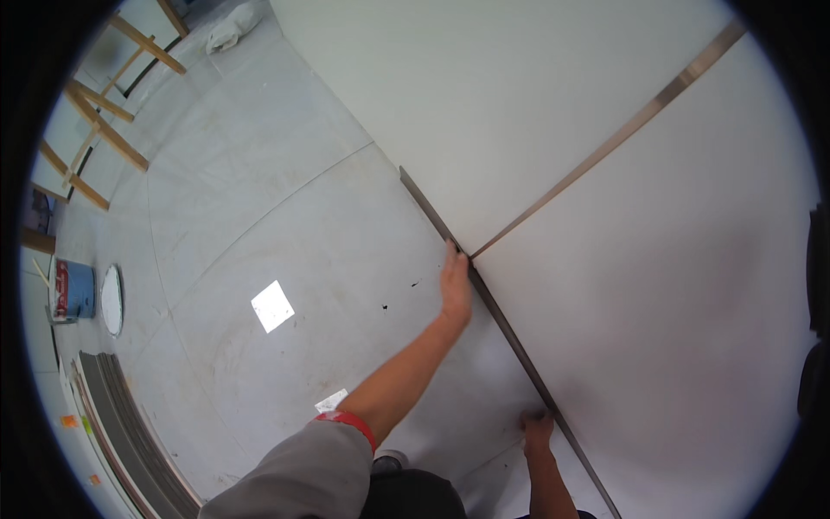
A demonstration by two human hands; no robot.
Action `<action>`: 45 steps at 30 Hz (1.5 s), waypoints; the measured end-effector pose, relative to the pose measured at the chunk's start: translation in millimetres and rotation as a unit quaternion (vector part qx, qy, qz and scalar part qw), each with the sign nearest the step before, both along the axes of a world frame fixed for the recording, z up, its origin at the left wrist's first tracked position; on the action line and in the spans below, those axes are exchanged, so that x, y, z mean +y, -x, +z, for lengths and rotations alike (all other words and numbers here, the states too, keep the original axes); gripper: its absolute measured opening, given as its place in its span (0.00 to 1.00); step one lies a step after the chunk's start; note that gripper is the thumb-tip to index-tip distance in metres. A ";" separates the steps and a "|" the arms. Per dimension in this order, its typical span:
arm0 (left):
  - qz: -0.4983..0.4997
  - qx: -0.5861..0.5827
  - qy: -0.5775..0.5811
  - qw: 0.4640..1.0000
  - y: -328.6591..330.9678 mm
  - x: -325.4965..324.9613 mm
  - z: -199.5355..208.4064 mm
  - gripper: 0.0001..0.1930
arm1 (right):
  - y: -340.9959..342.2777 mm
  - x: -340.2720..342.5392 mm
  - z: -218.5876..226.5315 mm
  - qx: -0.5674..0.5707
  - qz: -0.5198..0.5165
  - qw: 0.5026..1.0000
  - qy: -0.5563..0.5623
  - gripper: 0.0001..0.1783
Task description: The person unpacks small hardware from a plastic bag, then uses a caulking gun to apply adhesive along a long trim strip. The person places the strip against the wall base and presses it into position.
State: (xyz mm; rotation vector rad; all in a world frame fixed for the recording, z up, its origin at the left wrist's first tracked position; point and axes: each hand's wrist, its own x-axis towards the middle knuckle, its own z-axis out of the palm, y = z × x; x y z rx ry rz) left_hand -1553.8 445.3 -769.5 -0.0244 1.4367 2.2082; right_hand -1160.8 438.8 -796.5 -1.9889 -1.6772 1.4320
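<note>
A long, narrow grey-brown skirting board [513, 337] runs along the foot of the white wall, from the upper middle down to the lower edge. My left hand [455, 281] lies against it with fingers stretched out, close to where a copper-coloured metal strip [596, 162] in the wall meets it. Lower down, my right hand [538, 426] is at the same board, its fingers bent and pressed to its side. Part of the right fingers is dark and hard to make out.
Grey sheeting [242, 216] covers the floor, with a bright white square patch [273, 306] on it. At left stand a blue bucket [76, 290], a round white lid [112, 300] and wooden trestle legs [108, 130]. Several long grey boards [130, 424] lie at the lower left.
</note>
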 end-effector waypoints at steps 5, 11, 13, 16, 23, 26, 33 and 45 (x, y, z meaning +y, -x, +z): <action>-0.051 0.044 0.113 0.991 -80.1 -14.5 -11.9 0.31 | 11.6 -2.6 9.6 -0.011 -0.001 1.000 0.014 0.18; -0.132 0.155 0.194 0.960 55.1 -58.4 -49.9 0.30 | -5.6 6.2 -17.9 -0.007 -0.002 1.000 0.015 0.18; -0.030 0.131 0.128 0.983 127.2 -39.7 -27.5 0.33 | -0.2 4.8 -9.8 0.020 -0.026 0.999 0.027 0.17; -0.034 0.058 0.018 0.998 181.9 -16.6 -1.5 0.35 | -5.3 3.9 -13.6 0.054 -0.025 0.998 0.000 0.15; -0.092 -0.008 -0.041 0.995 91.9 -5.1 -16.4 0.31 | 8.2 2.6 16.7 -0.021 0.011 0.999 -0.045 0.15; -0.080 0.028 0.011 0.996 32.9 -7.8 -30.0 0.33 | -4.0 4.2 -0.4 -0.044 0.064 0.996 -0.046 0.20; -0.133 0.182 0.190 0.956 -72.4 -13.0 -9.0 0.35 | -12.7 7.0 -21.2 -0.038 0.014 0.998 -0.045 0.21; -0.003 0.111 0.080 0.991 172.9 -24.5 -4.0 0.36 | -6.2 5.7 -22.6 0.020 -0.007 0.999 -0.035 0.23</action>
